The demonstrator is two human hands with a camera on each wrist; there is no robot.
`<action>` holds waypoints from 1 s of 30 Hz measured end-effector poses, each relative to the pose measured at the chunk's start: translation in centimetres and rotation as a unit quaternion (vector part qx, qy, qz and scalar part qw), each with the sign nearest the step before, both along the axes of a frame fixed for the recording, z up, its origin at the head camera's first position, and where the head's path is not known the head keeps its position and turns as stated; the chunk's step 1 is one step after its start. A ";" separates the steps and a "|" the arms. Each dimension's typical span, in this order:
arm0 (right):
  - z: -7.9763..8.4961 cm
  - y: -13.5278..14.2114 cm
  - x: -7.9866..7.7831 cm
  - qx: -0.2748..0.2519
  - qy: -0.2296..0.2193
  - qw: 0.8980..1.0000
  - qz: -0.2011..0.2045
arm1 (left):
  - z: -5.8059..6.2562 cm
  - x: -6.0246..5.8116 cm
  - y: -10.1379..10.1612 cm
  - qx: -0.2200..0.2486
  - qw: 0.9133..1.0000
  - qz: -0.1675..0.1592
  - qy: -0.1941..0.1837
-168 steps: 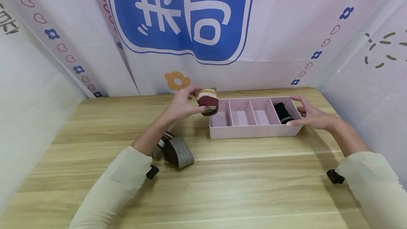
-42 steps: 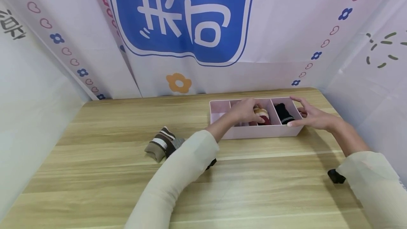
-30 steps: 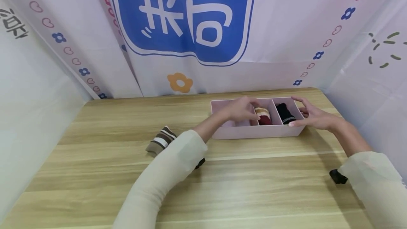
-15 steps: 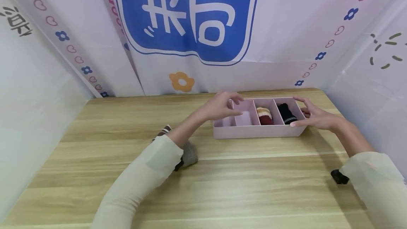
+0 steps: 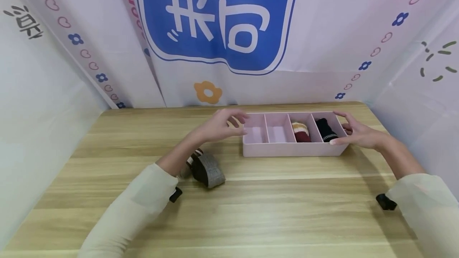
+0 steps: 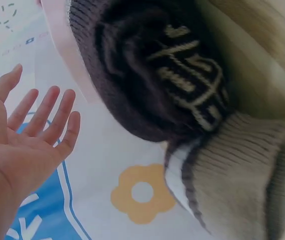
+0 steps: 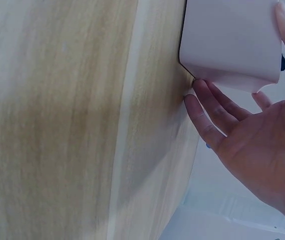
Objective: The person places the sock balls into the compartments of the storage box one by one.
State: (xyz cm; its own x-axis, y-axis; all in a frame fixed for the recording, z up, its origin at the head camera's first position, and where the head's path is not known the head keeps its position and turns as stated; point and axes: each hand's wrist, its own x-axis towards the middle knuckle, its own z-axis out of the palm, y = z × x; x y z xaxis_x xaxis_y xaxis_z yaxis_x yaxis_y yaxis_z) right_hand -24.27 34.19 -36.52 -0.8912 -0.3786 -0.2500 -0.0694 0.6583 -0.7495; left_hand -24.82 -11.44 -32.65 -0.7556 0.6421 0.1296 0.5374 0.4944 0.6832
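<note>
My left hand point(image 5: 222, 126) hovers at the left end of a pink divided box point(image 5: 287, 149), fingers spread and holding nothing. At the opposite end, my right hand point(image 5: 363, 134) grips the box, thumb at the front corner and fingers round the back. A rolled red, cream and tan sock point(image 5: 302, 132) lies in the third compartment from the left. The rightmost compartment holds a black rolled sock point(image 5: 325, 130). Below my left forearm, a dark sock with a grey cuff point(image 5: 211, 171) rests against a brown-and-white striped sock point(image 5: 186, 169), partly hidden by the arm.
The two left compartments of the box show bare pink floors. A wooden table point(image 5: 272, 210) carries everything, with a printed white cloth point(image 5: 315, 59) hanging behind it and along both sides. Black wrist-camera mounts point(image 5: 386, 202) sit under the sleeves.
My left hand has put the red striped sock into the third compartment, let go and drawn back left past the box's end. My right hand keeps its grip on the box.
</note>
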 end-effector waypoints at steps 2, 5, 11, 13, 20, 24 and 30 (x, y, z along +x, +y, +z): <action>-0.1 0.1 0.0 0.001 -0.001 1.000 -0.001 | 0.0 0.2 -0.6 0.001 1.000 0.004 -0.001; -0.1 0.1 0.1 0.002 -0.001 1.000 0.000 | -0.1 0.6 -1.6 0.003 1.000 0.013 -0.003; 0.0 0.1 0.1 0.003 0.002 1.000 0.002 | 0.1 1.4 -4.1 0.001 0.999 0.035 -0.003; 0.0 0.1 0.1 0.004 0.003 1.000 0.003 | 0.1 1.6 -5.1 -0.003 0.999 0.040 -0.011; 0.1 0.1 0.2 0.003 0.002 1.000 0.004 | -0.8 1.8 -8.7 -0.050 0.998 0.027 -0.015; 0.1 0.0 0.1 0.001 0.000 1.000 0.003 | -1.2 2.2 -10.5 -0.068 0.998 0.010 -0.011; 0.0 0.0 0.1 -0.001 -0.002 1.000 0.003 | -1.7 2.8 -12.8 -0.078 0.997 -0.009 -0.024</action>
State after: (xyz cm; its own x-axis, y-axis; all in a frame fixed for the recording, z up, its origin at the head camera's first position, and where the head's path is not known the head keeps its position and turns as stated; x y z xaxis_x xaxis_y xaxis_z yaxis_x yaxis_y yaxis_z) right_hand -24.20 34.23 -36.49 -0.8884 -0.3835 -0.2522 -0.0703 0.6567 -0.7509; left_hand -22.00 -24.24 -34.39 -0.7464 0.6655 -0.0091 0.5159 0.5871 0.6239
